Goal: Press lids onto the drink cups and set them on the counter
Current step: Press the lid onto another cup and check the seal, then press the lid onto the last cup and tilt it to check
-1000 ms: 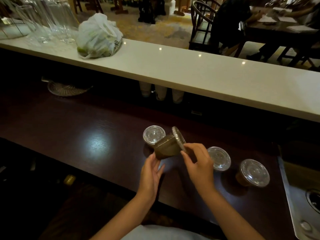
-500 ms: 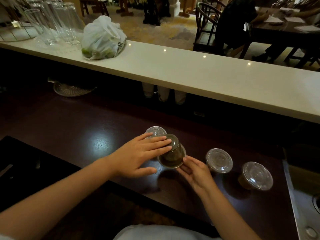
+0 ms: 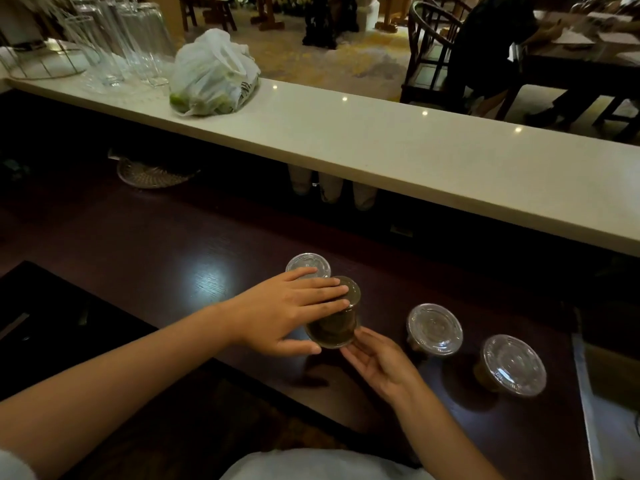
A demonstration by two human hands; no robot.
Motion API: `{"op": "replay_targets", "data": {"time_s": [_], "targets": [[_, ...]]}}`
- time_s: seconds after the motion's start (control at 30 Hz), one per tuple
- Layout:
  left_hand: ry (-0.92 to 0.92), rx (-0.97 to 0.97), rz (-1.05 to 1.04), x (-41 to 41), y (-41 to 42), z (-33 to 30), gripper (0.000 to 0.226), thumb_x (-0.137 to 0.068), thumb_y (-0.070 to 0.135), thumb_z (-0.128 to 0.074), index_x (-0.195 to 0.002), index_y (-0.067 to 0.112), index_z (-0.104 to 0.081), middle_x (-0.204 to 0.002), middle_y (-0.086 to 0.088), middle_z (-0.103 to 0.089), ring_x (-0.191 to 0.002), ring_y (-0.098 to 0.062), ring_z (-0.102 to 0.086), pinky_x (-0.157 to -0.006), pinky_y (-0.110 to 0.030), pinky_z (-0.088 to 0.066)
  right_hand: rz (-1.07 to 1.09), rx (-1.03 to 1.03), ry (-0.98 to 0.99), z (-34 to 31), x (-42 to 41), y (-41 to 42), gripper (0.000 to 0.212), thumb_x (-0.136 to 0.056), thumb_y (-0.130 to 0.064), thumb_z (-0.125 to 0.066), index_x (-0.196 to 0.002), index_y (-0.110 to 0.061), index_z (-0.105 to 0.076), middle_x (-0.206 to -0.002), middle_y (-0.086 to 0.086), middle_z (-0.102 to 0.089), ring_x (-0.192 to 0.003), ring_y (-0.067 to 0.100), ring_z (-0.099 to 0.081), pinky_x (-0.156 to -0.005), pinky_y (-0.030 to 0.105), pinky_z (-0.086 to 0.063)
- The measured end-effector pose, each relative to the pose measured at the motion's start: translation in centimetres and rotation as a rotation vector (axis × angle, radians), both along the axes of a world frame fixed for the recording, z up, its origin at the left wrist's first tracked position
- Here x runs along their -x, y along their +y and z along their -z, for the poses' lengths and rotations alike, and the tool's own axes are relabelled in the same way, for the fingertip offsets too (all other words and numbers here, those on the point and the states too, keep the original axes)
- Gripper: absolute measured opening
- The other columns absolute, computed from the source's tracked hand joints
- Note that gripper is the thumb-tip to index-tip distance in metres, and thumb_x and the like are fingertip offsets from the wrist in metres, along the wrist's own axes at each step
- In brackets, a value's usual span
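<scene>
A clear drink cup (image 3: 334, 327) of brown liquid is tipped over above the dark work surface (image 3: 173, 258), its wide lidded end toward me and its narrow base away. My left hand (image 3: 287, 313) lies across it, fingers flat on the base and side, thumb underneath. My right hand (image 3: 381, 362) is palm up just below, its fingertips touching the lidded rim. Three more lidded cups stand upright: one (image 3: 306, 265) partly hidden behind my left fingers, and two to the right (image 3: 434, 329) (image 3: 514, 365). The white counter (image 3: 415, 157) runs across behind.
A plastic bag of green fruit (image 3: 214, 77) and several glasses (image 3: 117, 39) sit on the counter's left end. A glass dish (image 3: 152, 173) and stacked paper cups (image 3: 330, 190) rest under its overhang. A person sits at a table (image 3: 568, 60) beyond.
My left hand went from under the cup to flat on top of it. The cup turned from lid facing right to lid facing me. My right hand dropped below the rim.
</scene>
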State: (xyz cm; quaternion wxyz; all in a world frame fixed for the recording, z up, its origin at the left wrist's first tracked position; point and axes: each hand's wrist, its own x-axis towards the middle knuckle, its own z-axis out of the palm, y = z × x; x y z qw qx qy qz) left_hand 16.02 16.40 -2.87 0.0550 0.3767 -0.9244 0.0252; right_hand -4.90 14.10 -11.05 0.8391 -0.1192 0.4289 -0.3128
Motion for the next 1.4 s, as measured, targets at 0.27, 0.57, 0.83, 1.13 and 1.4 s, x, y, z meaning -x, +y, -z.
{"op": "replay_targets", "data": {"time_s": [0.27, 0.57, 0.83, 1.13, 1.4], "targets": [[0.286, 0.078, -0.327, 2.5, 1.3, 2.4, 0.063, -0.095, 0.054, -0.022, -0.140, 0.012, -0.038, -0.147, -0.005, -0.037, -0.137, -0.017, -0.032, -0.111, -0.041, -0.024, -0.038, 0.395, 0.303, -3.1, 2.0, -5.0, 0.015, -0.088, 0.007, -0.051, -0.085, -0.002, -0.062, -0.067, 0.008, -0.067, -0.057, 0.010, -0.067, -0.058, 0.023, -0.057], [1.766, -0.814, -1.091, 11.9, 0.2, 7.1, 0.052, -0.095, 0.048, -0.031, -0.131, 0.014, -0.048, -0.139, -0.009, -0.047, -0.127, -0.010, -0.043, -0.103, -0.028, -0.032, -0.301, 1.262, 1.048, -4.1, 3.7, -10.1, 0.016, -0.079, -0.007, -0.068, -0.094, -0.012, -0.070, -0.085, -0.003, -0.061, -0.077, 0.009, -0.060, -0.071, 0.017, -0.046], [2.473, -1.363, -1.190, 13.1, -1.8, 9.3, 0.080, -0.091, 0.059, -0.024, -0.141, -0.004, -0.029, -0.122, -0.024, -0.055, -0.112, -0.031, -0.053, -0.092, -0.047, -0.039, -0.552, 1.918, 1.225, -1.1, 4.5, -8.6, 0.022, -0.061, -0.002, -0.077, -0.077, -0.010, -0.065, -0.081, 0.003, -0.062, -0.075, 0.023, -0.060, -0.051, 0.031, -0.048], [2.577, -1.460, -1.156, 13.0, -1.7, 11.0, 0.072, -0.090, 0.058, -0.027, -0.130, 0.000, -0.044, -0.106, -0.026, -0.064, -0.106, -0.034, -0.054, -0.093, -0.051, -0.037, -0.662, 1.901, 1.198, 1.7, 5.1, -6.5, 0.014, -0.063, -0.009, -0.072, -0.077, -0.011, -0.067, -0.079, 0.001, -0.062, -0.073, 0.020, -0.057, -0.068, 0.027, -0.044], [2.096, -1.570, -1.131, 9.4, -1.6, 10.6, 0.048, -0.096, 0.049, -0.025, -0.108, 0.014, -0.056, -0.101, -0.019, -0.068, -0.099, -0.027, -0.060, -0.081, -0.038, -0.045, -0.534, 1.672, 1.469, 1.7, 4.0, -3.2, 0.024, -0.075, -0.028, -0.056, -0.091, -0.016, -0.069, -0.092, -0.003, -0.066, -0.088, 0.014, -0.061, -0.102, 0.044, -0.030]]}}
